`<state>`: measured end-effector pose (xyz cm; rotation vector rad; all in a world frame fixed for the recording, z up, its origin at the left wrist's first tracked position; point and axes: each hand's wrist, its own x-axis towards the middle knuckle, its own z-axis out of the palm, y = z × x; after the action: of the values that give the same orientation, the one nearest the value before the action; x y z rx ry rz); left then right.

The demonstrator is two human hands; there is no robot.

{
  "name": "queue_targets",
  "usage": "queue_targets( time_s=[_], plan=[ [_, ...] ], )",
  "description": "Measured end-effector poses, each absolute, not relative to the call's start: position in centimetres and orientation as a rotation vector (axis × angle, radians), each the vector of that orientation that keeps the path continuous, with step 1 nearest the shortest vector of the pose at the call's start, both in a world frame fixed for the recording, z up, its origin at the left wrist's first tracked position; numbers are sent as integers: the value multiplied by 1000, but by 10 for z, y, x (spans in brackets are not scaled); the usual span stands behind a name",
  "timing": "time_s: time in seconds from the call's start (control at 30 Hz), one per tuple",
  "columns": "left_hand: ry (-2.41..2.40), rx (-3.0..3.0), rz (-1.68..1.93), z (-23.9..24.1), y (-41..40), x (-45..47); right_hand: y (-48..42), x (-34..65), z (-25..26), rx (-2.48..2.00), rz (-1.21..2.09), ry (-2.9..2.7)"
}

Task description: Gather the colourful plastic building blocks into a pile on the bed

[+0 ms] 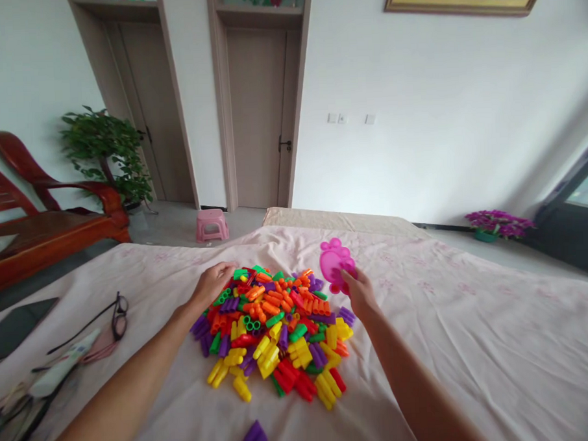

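Your right hand is closed in a pinch on the lower edge of a pink paw-shaped plastic piece, holding it upright just past the far right corner of the pile of bullet-shaped plastic blocks. Your left hand rests curled, fingers loosely bent, on the far left edge of that pile — touching the green and purple blocks there; whether it has actually gripped one I cannot tell.

The pile lies on a pale pink bedsheet. One purple block sits apart, on the near side of the pile. Well to the left of the pile: a pair of glasses and a dark tablet. Beyond the pile, off the bed, stands a small pink stool.
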<state>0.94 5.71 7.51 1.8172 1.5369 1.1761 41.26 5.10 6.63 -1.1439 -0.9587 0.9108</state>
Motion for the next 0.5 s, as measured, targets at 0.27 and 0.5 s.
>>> queue_targets(
  time_s=[0.27, 0.5],
  plan=[
    [1428, 2130, 965, 101, 89, 79, 21, 462, 12, -1192, 738, -738],
    [1559, 2258, 646, 88, 134, 83, 21, 462, 9, -1210, 733, -798]
  ],
)
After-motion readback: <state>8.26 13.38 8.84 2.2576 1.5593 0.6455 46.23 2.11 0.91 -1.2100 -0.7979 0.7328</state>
